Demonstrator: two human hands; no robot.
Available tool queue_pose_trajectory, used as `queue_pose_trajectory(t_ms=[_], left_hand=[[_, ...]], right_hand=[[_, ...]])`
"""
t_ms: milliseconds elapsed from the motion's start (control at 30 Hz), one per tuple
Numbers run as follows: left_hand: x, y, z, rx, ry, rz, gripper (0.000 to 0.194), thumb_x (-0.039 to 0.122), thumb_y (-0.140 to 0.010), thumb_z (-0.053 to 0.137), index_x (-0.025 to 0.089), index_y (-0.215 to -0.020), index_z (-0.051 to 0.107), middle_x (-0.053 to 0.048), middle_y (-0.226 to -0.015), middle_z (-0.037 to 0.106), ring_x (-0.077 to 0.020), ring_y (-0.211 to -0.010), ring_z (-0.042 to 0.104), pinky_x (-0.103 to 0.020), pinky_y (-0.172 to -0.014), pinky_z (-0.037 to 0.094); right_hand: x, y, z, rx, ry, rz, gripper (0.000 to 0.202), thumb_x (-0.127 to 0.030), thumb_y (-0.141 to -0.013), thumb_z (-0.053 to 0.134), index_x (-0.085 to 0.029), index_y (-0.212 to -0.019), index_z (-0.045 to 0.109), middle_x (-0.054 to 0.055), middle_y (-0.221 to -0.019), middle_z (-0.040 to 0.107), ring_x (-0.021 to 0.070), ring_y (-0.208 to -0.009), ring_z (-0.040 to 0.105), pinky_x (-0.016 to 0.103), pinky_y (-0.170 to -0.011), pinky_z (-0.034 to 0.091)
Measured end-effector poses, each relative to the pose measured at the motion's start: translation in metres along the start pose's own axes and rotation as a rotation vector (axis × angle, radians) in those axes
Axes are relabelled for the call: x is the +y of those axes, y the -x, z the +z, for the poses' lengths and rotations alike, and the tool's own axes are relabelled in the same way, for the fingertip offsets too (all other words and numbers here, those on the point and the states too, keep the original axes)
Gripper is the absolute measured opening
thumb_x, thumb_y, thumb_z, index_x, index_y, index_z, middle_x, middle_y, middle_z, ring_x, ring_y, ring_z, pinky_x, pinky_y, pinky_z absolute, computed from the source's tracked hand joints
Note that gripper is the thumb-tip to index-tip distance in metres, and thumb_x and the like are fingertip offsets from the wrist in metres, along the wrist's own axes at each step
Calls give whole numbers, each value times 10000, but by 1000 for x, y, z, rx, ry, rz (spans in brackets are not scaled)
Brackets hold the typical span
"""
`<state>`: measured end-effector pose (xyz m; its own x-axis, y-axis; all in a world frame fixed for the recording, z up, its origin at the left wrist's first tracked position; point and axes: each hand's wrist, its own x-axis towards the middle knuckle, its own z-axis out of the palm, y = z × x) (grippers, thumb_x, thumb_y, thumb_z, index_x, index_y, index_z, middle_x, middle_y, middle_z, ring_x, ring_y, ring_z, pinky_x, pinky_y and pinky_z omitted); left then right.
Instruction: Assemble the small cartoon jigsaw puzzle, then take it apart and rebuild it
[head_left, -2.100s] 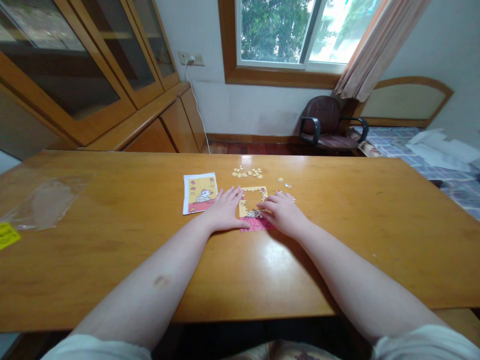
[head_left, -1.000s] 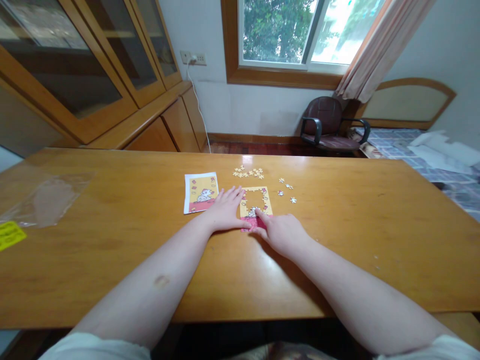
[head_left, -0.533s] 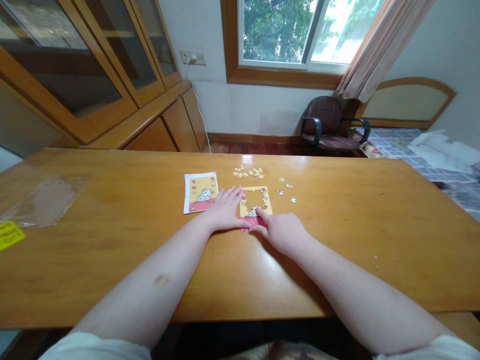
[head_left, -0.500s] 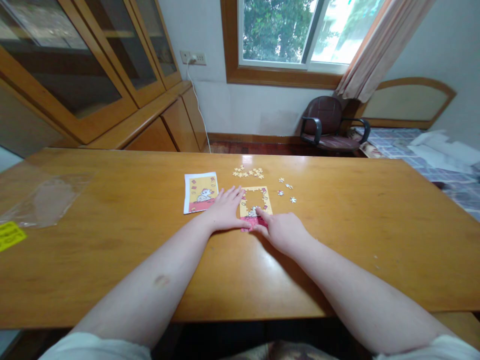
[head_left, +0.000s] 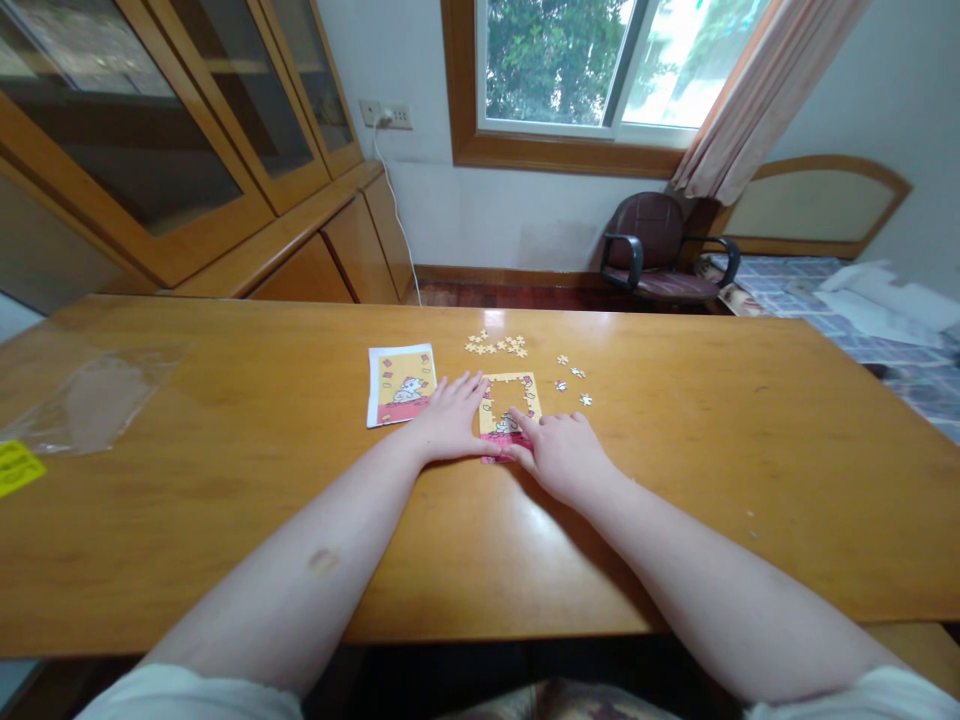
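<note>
A partly assembled jigsaw puzzle (head_left: pixel 490 386) lies flat on the table, yellow around its frame and pink along the bottom, with a gap in the middle. Spread along its left edge, my left hand (head_left: pixel 452 418) is open, its thumb reaching over the pink lower part. My right hand (head_left: pixel 568 452) rests over the lower right side. Its index fingertip touches the white figure near the gap, and its thumb stays apart on the pink part. Any piece under that fingertip is hidden. Left of the puzzle lies a reference picture (head_left: pixel 401 366) of a white animal, partly behind my left hand.
Loose yellow puzzle pieces (head_left: pixel 496 347) sit in a cluster beyond the puzzle. Several lighter pieces (head_left: pixel 577 372) are scattered to its right. A clear plastic bag (head_left: pixel 101 395) and a yellow label (head_left: pixel 19 466) lie on the left of the wooden table (head_left: pixel 720 460).
My right index finger has shifted slightly away from me and left, toward the gap in the puzzle. My left hand has stayed in place.
</note>
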<state>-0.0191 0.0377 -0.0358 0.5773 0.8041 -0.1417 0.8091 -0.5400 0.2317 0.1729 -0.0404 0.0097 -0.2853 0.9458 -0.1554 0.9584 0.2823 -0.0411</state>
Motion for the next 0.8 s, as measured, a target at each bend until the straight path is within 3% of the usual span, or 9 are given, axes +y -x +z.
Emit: queue_pose_trajectory(t_ms=[167, 500, 600, 667, 733, 800], left_hand=[[1, 0, -1, -11, 0, -3, 1215, 896, -619, 417, 145, -1530, 131, -121, -1592, 101, -348, -1459, 76, -502, -1176, 60], [2, 0, -2, -10, -18, -4, 1185, 869, -643, 425, 130, -1526, 142, -116, -1592, 105, -335, -1460, 85, -494, -1177, 73], [3, 0, -4, -28, -22, -13, 1192, 851, -632, 469, 139, -1527, 133, -116, -1594, 79, -332, -1463, 64, -497, -1179, 58], [3, 0, -6, -45, -23, -13, 1201, 837, -626, 495, 140, -1529, 119, -119, -1594, 68, -335, -1463, 48, -508, -1178, 53], [3, 0, -7, -54, -20, -10, 1198, 828, -631, 500, 137, -1529, 110, -122, -1593, 68, -336, -1463, 42, -517, -1177, 56], [4, 0, -8, -56, -19, -10, 1192, 823, -636, 499, 137, -1529, 109, -125, -1593, 68, -336, -1463, 44, -522, -1176, 60]], right_hand=[[-1, -2, 5, 47, -15, -10, 746, -720, -882, 171, -259, -1370, 498, 157, -1121, 647, 301, -1028, 574, 394, -864, 328], [0, -4, 12, 85, -21, -14, 622, -647, -926, 266, -263, -1365, 482, 125, -1078, 660, 288, -998, 582, 393, -853, 328], [16, -9, 7, 168, -2, 131, 554, -527, -954, 357, -207, -1400, 431, 142, -1097, 650, 280, -1018, 582, 385, -867, 341], [35, -13, 3, 208, 38, 311, 459, -405, -959, 384, -154, -1325, 504, 168, -1132, 631, 291, -1028, 583, 390, -852, 363], [57, -18, -1, 131, 70, 452, 363, -301, -956, 360, -129, -1123, 632, 179, -1078, 642, 306, -998, 601, 397, -816, 390], [77, -21, -4, 63, 75, 513, 344, -217, -933, 351, -126, -1059, 657, 187, -1077, 641, 310, -993, 612, 395, -790, 412]])
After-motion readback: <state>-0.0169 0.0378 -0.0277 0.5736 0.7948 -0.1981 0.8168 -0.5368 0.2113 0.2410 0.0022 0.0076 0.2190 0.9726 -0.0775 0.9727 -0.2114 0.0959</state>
